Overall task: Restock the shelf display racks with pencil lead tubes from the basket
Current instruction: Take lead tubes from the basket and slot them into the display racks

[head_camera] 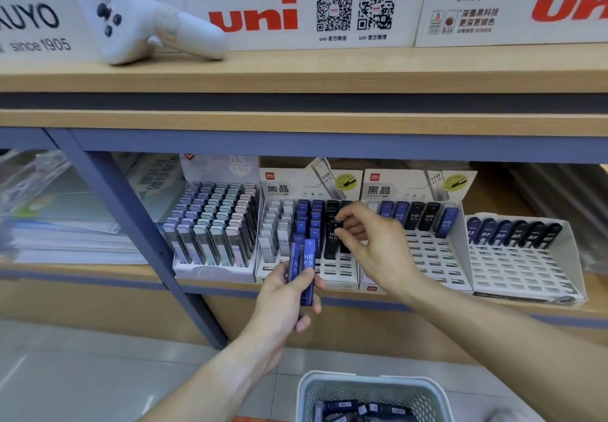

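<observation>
From my feed, my left hand (283,293) sits just below centre, its fingers (304,321) curled round two blue lead tubes (307,270) marked HB 0.5, held upright with the thumb across their front. My right hand (375,244) reaches in from five o'clock towards the middle display rack (339,272); its thumb and forefinger pinch the cap end of a black lead tube (332,240) that stands in the rack's black column, at about one o'clock from the left hand. That rack holds white tubes on its left, blue in the middle and black on the right, with bare slots along its front rows.

At three o'clock of it stands a second rack (434,267) with only a back row of blue and black tubes, and further right a third rack (523,267), also filled only along the back. At nine o'clock a pastel rack (214,224) is nearly full. All four stand on the lower shelf (82,273).

The basket (371,388), pale grey and slotted, sits on the floor at six o'clock with dark blue tubes inside. On the upper shelf at eleven o'clock lies a white controller (144,27), in front of uni-branded cartons (263,17).
</observation>
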{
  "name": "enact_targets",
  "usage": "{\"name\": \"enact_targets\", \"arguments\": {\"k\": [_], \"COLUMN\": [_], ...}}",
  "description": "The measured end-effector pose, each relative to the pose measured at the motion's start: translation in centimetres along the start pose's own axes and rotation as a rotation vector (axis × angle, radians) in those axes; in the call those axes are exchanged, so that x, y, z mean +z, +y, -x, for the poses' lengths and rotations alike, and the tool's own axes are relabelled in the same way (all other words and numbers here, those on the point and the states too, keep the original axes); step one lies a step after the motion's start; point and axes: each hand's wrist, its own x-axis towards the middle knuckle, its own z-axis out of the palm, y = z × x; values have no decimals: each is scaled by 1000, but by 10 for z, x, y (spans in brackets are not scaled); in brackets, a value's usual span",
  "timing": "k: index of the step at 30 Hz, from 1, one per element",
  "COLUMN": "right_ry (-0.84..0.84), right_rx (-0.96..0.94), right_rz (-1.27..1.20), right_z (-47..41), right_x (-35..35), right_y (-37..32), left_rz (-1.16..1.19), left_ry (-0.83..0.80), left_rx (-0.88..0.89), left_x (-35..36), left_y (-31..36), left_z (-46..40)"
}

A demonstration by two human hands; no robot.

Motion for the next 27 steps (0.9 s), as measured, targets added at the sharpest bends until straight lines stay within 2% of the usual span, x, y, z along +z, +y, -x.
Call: {"name": "enact_targets", "arguments": {"k": [7,13,17,19,22,24,27], "right_ry": [-15,-85,-38,-15,-127,-194,-182], "right_rx": [5,-65,-35,96,351,441,519], "right_rz": [76,175,197,56,-276,-419,-563], "right_z": [-5,0,1,4,10,15,16], "right_x": [-2,-3,-4,-7,-11,-11,-10], "right_y": [0,0,-5,-12,-25,-29,-33], "left_rz": [17,21,39,40,20,6,20], "left_ry": [-1,35,24,6,-40,-76,-83], "left_rx": [-3,-14,-22,-13,20,30,26], "left_x": [3,4,5,6,8,9,9], "left_y": [1,-1,1,3,4,3,2], "left_z": [1,1,2,3,6,8,10]}}
